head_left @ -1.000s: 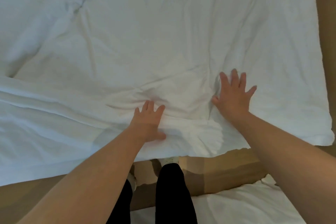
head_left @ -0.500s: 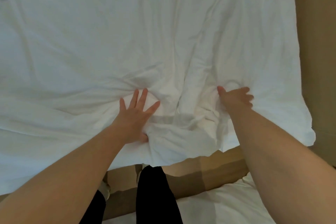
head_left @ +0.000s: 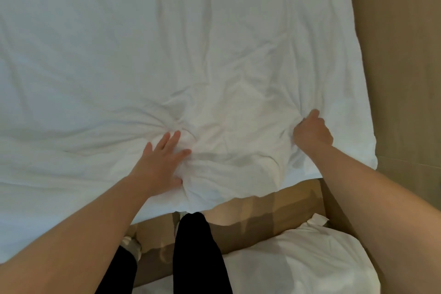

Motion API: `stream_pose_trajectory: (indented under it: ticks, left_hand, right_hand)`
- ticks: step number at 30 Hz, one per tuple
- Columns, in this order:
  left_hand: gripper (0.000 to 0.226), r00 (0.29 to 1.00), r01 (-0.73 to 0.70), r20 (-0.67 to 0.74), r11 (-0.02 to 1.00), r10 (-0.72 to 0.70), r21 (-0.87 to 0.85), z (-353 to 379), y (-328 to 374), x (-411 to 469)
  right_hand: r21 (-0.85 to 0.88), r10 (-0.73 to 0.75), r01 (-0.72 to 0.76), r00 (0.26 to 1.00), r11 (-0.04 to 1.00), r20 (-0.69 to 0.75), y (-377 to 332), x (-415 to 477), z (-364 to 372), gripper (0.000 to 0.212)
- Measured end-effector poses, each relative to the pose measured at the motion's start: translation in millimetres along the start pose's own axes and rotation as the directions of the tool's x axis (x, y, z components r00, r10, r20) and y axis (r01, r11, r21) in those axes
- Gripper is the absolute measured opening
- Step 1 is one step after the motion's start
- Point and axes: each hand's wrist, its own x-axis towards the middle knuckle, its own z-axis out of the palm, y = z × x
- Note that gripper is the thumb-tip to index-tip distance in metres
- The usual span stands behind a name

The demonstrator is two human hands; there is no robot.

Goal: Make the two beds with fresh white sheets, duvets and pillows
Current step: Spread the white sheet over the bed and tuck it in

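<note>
Ok, crumpled white fabric duvet point(head_left: 167, 55) covers the bed, its near edge hanging over the tan wood-look floor point(head_left: 396, 79). My left hand point(head_left: 162, 162) lies flat by that edge, fingers spread, thumb tucked into a fold. My right hand point(head_left: 312, 131) is fisted, fingers curled round bunched fabric near the duvet's near right corner. Second heap of white bedding point(head_left: 298, 260) sits lower right, beside my black trouser legs point(head_left: 198, 246).

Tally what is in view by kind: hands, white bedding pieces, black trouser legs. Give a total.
Hands: 2, left hand, right hand
White bedding pieces: 2, white sheet, white bundle
Black trouser legs: 2
Total: 6
</note>
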Motion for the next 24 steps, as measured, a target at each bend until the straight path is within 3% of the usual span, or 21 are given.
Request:
stream_pose_trajectory:
  ticks: [2, 4, 7, 9, 10, 12, 14, 17, 19, 21, 23, 24]
  left_hand:
    - [0.069, 1.0, -0.026, 0.0, 1.0, 0.026, -0.006, -5.6, -9.2, -13.3]
    - [0.067, 1.0, -0.023, 0.019, 0.998, 0.022, 0.053, -8.3, -28.8, -32.8]
    - [0.067, 0.986, 0.09, 0.125, 0.979, -0.114, 0.183, -14.6, -66.7, -60.3]
    - [0.057, 0.962, 0.177, 0.163, 0.955, -0.219, 0.239, -20.9, -92.3, -72.9]
    - [0.048, 0.957, 0.194, 0.164, 0.948, -0.24, 0.253, -21.8, -103.2, -78.3]
    - [0.031, 0.958, 0.19, 0.164, 0.947, -0.237, 0.26, -18.8, -117.2, -90.8]
    - [0.025, 0.971, 0.183, 0.102, 0.949, -0.214, 0.255, -12.4, -121.9, -105.3]
    - [0.02, 0.958, 0.281, -0.13, 0.921, -0.255, 0.269, -36.1, -138.3, -124.6]
    - [0.02, 0.907, 0.373, -0.301, 0.892, -0.293, 0.256, -74.9, -161.9, -133.5]
    - [0.021, 0.8, 0.478, -0.473, 0.868, -0.368, 0.132, -125.6, -188.4, -141.0]
    - [0.021, 0.6, 0.52, -0.593, 0.825, -0.537, -0.221, -178.9, -214.3, -147.9]
    - [0.023, 0.497, 0.454, -0.603, 0.78, -0.623, -0.431, -202.4, -224.6, -148.7]
  right_hand:
    - [-0.05, -0.129, 0.127, 0.991, 0.991, -0.039, -6.9, -28.6, 5.0, 0.061]
    - [-0.141, -0.39, 0.394, 0.919, 0.908, 0.056, -17.9, -62.5, 9.9, 0.067]
    - [-0.133, -0.66, 0.757, 0.63, 0.64, 0.409, -41.0, -116.5, 23.5, 0.087]
    - [-0.172, -0.689, 0.888, 0.443, 0.427, 0.573, -59.8, -146.4, 38.2, 0.096]
    - [-0.187, -0.686, 0.912, 0.4, 0.366, 0.607, -68.2, -158.7, 45.8, 0.088]
    - [-0.171, -0.678, 0.89, 0.435, 0.422, 0.592, -82.9, -177.1, 57.0, 0.057]
    - [-0.168, -0.649, 0.823, 0.538, 0.543, 0.539, -98.6, -185.1, 59.1, 0.046]
    - [-0.191, -0.676, 0.744, 0.664, 0.64, 0.319, -137.0, -178.2, 29.8, 0.035]
    - [-0.185, -0.71, 0.728, 0.686, 0.661, 0.159, -177.8, -174.2, -9.1, 0.024]
    - [-0.168, -0.734, 0.724, 0.68, 0.67, 0.003, -227.7, -174.8, -54.4, 0.021]
    - [-0.144, -0.716, 0.702, 0.675, 0.697, -0.178, -283.3, -179.4, -97.2, 0.026]
    - [-0.117, -0.685, 0.685, 0.67, 0.719, -0.285, -310.2, -180.9, -113.7, 0.031]
